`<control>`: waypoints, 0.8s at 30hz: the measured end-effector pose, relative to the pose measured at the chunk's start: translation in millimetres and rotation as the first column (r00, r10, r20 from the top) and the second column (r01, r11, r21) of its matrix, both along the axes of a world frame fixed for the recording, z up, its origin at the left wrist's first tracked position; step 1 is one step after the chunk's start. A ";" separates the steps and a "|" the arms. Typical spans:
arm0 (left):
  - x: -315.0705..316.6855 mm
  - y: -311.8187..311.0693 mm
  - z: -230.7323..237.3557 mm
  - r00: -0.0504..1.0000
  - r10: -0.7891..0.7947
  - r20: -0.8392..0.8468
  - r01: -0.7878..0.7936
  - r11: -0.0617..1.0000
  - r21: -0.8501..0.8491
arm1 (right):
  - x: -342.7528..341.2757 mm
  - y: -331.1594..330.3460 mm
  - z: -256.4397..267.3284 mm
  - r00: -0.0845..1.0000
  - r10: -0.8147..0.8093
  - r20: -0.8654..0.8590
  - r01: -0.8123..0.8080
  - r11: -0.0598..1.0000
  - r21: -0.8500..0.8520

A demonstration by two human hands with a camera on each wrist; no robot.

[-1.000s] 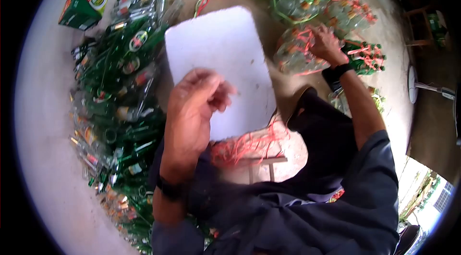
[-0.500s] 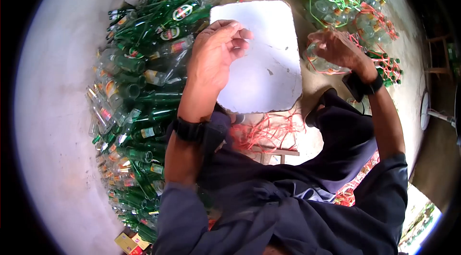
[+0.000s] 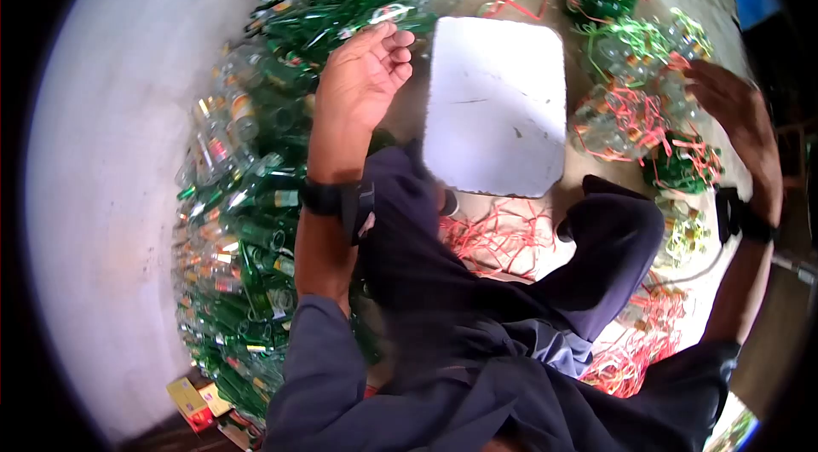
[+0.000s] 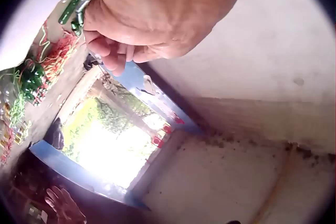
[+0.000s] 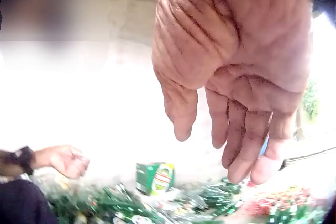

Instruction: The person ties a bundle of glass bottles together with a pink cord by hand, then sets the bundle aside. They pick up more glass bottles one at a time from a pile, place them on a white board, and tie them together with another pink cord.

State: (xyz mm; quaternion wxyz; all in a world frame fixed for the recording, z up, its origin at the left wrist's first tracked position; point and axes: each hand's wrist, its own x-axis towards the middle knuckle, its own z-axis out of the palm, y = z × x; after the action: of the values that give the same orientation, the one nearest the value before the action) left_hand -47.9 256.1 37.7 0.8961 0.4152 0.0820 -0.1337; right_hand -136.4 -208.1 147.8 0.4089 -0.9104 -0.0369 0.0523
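My left hand (image 3: 365,69) is held up over the left side, between the pile of bottles (image 3: 281,111) and the white board (image 3: 494,107). Its fingers are loosely curled with nothing in them. My right hand (image 3: 740,107) is raised at the far right, beside bundles of bottles; in the right wrist view its palm and hanging fingers (image 5: 244,155) show nothing held. Nearest to it are a bundle of clear bottles (image 3: 596,130) tied with red string and a bundle of green bottles (image 3: 673,169) with red string.
More bundles, tied with light green string (image 3: 635,36), stand at the back right. Loose red string (image 3: 503,235) lies below the board, between my legs. A green carton (image 5: 155,178) stands behind the bottle pile. Yellow and red boxes (image 3: 194,405) lie at the lower left.
My right hand has lifted off the red-tied clear bottles and swung right. My left hand has gone from over the board to its left. The head view has shifted, bringing the board rightward.
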 end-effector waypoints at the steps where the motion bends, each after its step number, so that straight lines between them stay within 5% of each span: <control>1: -9.0 15.9 5.2 1.000 0.029 0.010 -0.029 1.000 0.008 | -16.7 19.2 16.4 1.000 -0.004 -0.030 0.007 0.997 0.083; 3: -25.3 53.0 17.1 0.980 0.047 0.194 -0.062 0.995 0.076 | -46.8 58.4 26.6 0.994 0.095 -0.061 -0.071 0.944 0.323; 5: -43.6 85.9 19.4 0.958 0.122 0.261 -0.159 0.979 0.129 | -61.1 72.4 15.4 0.967 0.216 -0.133 -0.159 0.924 0.348; 8: -63.7 128.8 -10.9 0.905 0.311 0.291 -0.425 0.684 0.592 | -67.8 101.8 -15.0 0.945 0.255 -0.206 -0.168 0.916 0.364; 12: -60.6 167.3 -134.4 0.955 0.057 0.293 -0.286 0.453 0.844 | -70.9 107.0 -78.5 0.926 0.207 -0.316 -0.088 0.931 0.354; 13: -56.1 168.5 -162.0 0.931 -0.088 0.355 -0.325 0.244 0.914 | -72.2 108.7 -89.0 0.910 0.183 -0.371 -0.053 0.941 0.333; 15: -50.2 150.4 -175.6 0.966 -0.169 0.196 -0.186 0.073 0.980 | -74.6 113.9 -101.9 0.877 0.181 -0.444 -0.014 0.935 0.353; 17: -34.1 145.9 -225.1 0.921 -0.267 0.284 -0.287 0.026 0.958 | -78.0 119.6 -113.0 0.850 0.206 -0.484 0.040 0.892 0.450; 21: -18.2 124.3 -230.5 0.932 -0.347 0.109 -0.114 0.006 0.993 | -82.3 135.6 -123.5 0.847 0.210 -0.489 -0.009 0.924 0.381; 23: -11.2 120.1 -241.7 0.922 -0.374 -0.097 0.058 -0.114 0.992 | -85.7 142.2 -128.6 0.848 0.208 -0.488 0.017 0.909 0.416; 24: -12.4 117.7 -254.3 0.933 -0.361 -0.004 -0.040 -0.114 0.993 | -85.2 147.3 -129.7 0.836 0.229 -0.498 0.019 0.896 0.444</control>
State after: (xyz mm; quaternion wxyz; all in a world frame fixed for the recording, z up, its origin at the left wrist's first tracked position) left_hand -60.3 373.8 -216.6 0.2730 0.9584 -0.0212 -0.0807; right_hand -221.6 -60.9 18.1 0.5899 -0.7416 0.0176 0.3191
